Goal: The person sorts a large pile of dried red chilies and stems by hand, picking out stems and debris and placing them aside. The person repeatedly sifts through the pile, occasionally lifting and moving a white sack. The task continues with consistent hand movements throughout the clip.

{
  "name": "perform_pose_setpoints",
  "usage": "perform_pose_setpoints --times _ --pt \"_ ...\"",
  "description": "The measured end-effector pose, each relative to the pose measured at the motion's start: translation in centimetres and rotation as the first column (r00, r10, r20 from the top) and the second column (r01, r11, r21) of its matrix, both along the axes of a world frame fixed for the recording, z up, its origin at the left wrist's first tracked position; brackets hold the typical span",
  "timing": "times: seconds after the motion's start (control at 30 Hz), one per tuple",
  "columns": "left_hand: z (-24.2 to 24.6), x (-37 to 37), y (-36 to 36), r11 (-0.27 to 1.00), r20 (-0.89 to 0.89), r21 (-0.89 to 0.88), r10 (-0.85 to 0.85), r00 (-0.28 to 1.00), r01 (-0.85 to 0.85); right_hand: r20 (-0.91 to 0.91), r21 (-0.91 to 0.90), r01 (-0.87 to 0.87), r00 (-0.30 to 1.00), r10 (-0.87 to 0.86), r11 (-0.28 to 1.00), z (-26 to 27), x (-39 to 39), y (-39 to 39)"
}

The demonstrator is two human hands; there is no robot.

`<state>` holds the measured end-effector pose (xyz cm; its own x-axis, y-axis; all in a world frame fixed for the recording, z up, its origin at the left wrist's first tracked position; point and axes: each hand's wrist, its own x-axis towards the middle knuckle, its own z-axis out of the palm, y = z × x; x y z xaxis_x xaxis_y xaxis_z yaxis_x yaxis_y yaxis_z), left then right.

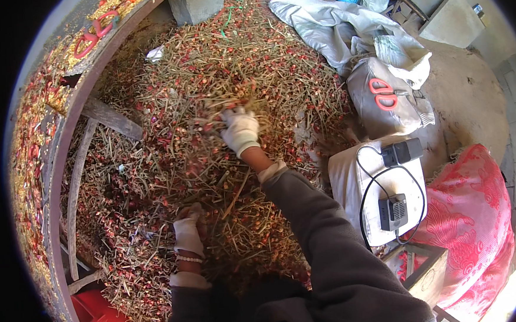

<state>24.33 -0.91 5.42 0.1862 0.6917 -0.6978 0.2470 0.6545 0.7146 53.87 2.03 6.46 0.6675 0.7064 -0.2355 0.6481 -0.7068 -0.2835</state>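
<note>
A deep heap of dried plant stems and red scraps (252, 59), which look like chili pepper trimmings, covers the floor before me. My right hand (241, 129), in a white glove, reaches into the middle of it. Stems around its fingertips are blurred, and whether the fingers grip any cannot be told. Nearer my body, my left hand (189, 229) rests low over the heap in a white glove, with a pale bead bracelet (188, 258) at the wrist. Its fingers are partly hidden. A longer dry stalk (237, 194) lies between the two hands.
Along the left runs a table edge (67, 124) with red-handled scissors (95, 34) on top. More scissors (383, 94) lie on a grey bundle (370, 118) at right. Below it, a black charger with cable (393, 212) rests on a white block (345, 173), beside a red sack (470, 223).
</note>
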Motion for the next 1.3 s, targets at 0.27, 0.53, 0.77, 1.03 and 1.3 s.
perform_pose_setpoints --times 0.27,0.53,0.77,1.03,1.3 --pt "0.5 0.1 0.1 1.0 0.083 -0.009 -0.002 0.997 0.003 -0.072 0.694 -0.09 0.979 0.193 0.714 2.2 4.4 -0.8" --pt "1.1 0.6 0.5 0.995 -0.005 -0.104 0.004 1.0 -0.005 0.058 0.087 0.853 0.512 -0.857 0.515 -3.4 19.7 -10.4" --pt "0.5 0.9 0.4 0.998 -0.019 -0.062 0.004 1.0 -0.005 -0.018 0.078 0.426 0.904 -0.426 0.901 -7.3 21.6 -7.6" --pt "0.2 1.1 0.3 0.998 -0.004 -0.064 0.018 1.0 -0.018 0.059 0.324 0.11 0.989 -0.136 0.939 -3.1 12.4 0.2" --pt "1.8 1.6 0.3 0.997 -0.005 -0.074 -0.001 1.0 0.001 0.246 0.183 -0.669 0.74 0.626 0.72 3.3 -4.7 1.3"
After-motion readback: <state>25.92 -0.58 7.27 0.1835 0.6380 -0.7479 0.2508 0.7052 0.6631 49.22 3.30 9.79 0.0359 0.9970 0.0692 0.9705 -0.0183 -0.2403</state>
